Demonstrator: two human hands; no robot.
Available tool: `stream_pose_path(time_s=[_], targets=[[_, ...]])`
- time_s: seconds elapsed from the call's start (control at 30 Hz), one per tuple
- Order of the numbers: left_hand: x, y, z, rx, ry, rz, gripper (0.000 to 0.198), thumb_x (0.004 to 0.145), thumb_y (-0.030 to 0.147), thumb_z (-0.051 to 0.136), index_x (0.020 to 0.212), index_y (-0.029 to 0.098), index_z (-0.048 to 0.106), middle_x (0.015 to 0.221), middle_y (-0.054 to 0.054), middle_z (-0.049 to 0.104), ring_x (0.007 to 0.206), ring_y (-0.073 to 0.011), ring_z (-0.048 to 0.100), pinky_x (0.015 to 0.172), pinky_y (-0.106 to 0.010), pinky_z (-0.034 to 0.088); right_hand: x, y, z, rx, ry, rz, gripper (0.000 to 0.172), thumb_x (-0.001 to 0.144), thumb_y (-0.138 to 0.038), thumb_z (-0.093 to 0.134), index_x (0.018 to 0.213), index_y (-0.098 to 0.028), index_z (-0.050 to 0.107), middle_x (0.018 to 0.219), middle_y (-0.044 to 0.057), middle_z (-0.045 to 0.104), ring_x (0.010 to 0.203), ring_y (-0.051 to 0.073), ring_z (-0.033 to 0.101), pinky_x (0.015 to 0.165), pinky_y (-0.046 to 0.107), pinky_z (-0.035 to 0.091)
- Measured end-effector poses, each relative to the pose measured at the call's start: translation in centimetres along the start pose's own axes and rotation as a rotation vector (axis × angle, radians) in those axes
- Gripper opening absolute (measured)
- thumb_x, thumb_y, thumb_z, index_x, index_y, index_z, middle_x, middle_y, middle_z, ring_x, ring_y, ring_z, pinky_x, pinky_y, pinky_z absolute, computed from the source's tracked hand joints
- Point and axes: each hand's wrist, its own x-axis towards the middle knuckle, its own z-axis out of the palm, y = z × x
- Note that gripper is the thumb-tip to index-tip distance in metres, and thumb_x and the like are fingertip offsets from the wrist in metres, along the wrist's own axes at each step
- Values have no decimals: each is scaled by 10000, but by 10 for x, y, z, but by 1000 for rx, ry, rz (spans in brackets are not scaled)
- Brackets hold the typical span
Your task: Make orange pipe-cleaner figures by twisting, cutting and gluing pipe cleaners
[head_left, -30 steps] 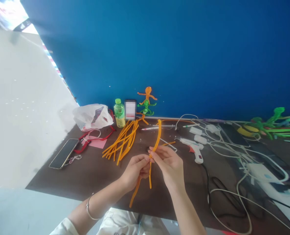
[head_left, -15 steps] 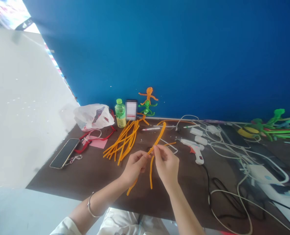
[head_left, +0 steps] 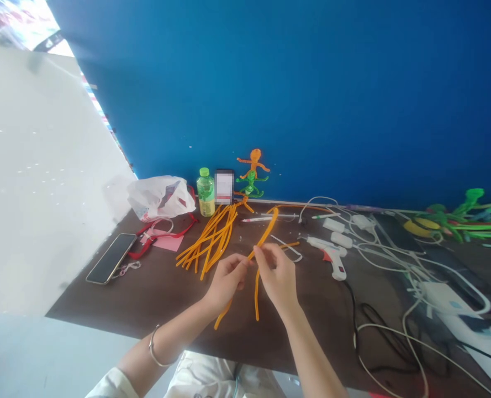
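Orange pipe cleaners (head_left: 267,231) run between my two hands above the table, bent over in a loop at the far end. My left hand (head_left: 230,279) pinches them low down, and a loose end sticks out beneath it. Just up the strands, my right hand (head_left: 275,275) grips the same pipe cleaners between thumb and fingers. Another orange length hangs down between the hands. To the left lies a spread bundle of orange pipe cleaners (head_left: 212,237). An orange pipe-cleaner figure (head_left: 255,160) and a green one (head_left: 251,182) stand against the blue wall.
A green-capped bottle (head_left: 206,193), a white plastic bag (head_left: 162,197) and a phone (head_left: 111,258) are on the left. A hot glue gun (head_left: 328,257), chargers (head_left: 342,239) and tangled cables lie on the right. Green pipe cleaners (head_left: 477,228) sit at the far right.
My right hand has shifted slightly left, closer to my left hand, along the pipe cleaners. Both hands keep their grip. The whole view has moved a little.
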Motion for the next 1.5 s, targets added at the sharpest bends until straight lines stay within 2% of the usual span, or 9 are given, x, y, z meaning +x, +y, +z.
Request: stream_pose_path(time_s=[0.23,0.4,0.57,0.63,0.8,0.93,1.2,1.37,1.5], targets=[[6,-7,-1,185,62,74,332,747,468,529,763,142,589,552,47,401,471,-51,325,433,-185,251,0,11,7,-265,63,-156,184,852,-265,367,775,-195,518,711,42,592,658,167,554,621,277,411],[7,-5,-1,212,38,76,335,760,459,516,767,134,597,521,50,389,455,-50,301,433,-193,233,-2,15,9,-158,74,-45,186,855,-288,356,724,-211,464,613,-1,537,553,141,508,548,255,391],[6,0,1,206,29,69,328,753,458,527,747,137,596,506,54,367,441,-46,286,423,-196,206,3,16,7,-83,264,28,181,850,-313,368,753,-202,473,644,8,535,579,144,510,589,270,404],[5,0,1,170,34,57,323,758,456,522,749,140,591,490,61,344,423,-44,285,415,-196,197,5,16,4,-9,296,85,201,855,-334,372,772,-194,490,644,8,541,565,138,511,585,268,412],[5,1,1,122,51,49,296,759,436,528,757,145,586,496,61,346,424,-47,301,412,-194,212,2,12,2,150,118,104,245,837,-395,427,785,-185,542,666,19,581,595,143,546,583,262,436],[5,1,0,147,55,52,305,755,441,529,756,143,592,502,57,360,437,-53,314,422,-196,229,0,11,6,113,65,60,222,800,-402,500,762,-190,555,671,18,602,617,153,569,591,269,450],[9,1,-2,229,101,81,283,745,425,540,738,152,612,528,40,424,461,-59,311,450,-207,228,2,20,13,-177,115,-145,196,859,-304,375,802,-207,536,731,46,594,690,178,565,652,299,435],[7,1,-5,146,86,27,300,750,442,530,747,146,584,487,65,346,417,-45,256,414,-207,168,8,27,4,-210,240,-65,172,848,-270,373,822,-190,522,750,63,595,714,187,567,685,316,435],[8,-1,-7,108,83,37,317,741,458,538,759,146,587,479,71,316,415,-47,263,410,-201,183,7,22,0,-13,-8,6,170,840,-305,424,830,-197,555,751,42,633,692,168,592,662,289,456]])
